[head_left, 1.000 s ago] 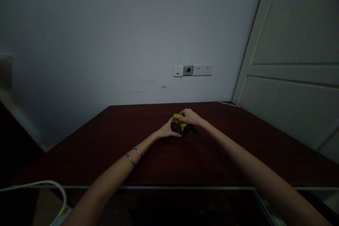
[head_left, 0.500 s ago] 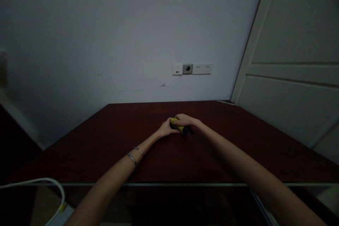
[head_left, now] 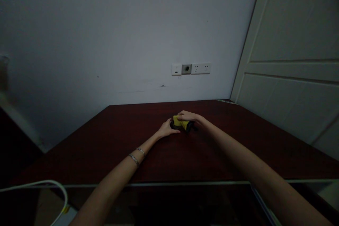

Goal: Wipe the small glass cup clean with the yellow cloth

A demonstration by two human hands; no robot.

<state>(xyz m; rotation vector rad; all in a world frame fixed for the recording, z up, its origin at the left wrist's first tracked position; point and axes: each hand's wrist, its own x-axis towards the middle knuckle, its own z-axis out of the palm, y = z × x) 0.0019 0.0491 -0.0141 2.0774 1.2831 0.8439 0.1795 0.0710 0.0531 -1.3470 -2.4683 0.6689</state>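
A small yellow and black object (head_left: 181,123) lies on the dark red table (head_left: 164,155), far out in front of me. My left hand (head_left: 167,130) is curled against its left end, fingers closed on it. My right hand (head_left: 190,117) covers it from above and the right, fingers wrapped over the yellow part. The room is dim and what the object is stays unclear. Two thin bracelets ring my left wrist.
The table butts against a white wall with a row of sockets (head_left: 191,69). A white panelled door (head_left: 293,63) stands at the right. A white cable (head_left: 45,187) loops at the lower left, below the table's near edge (head_left: 159,184).
Both hands stayed on the yellow object. It was held upright a second ago, went down flat onto the table, and now lies a little more uncovered under my right hand.
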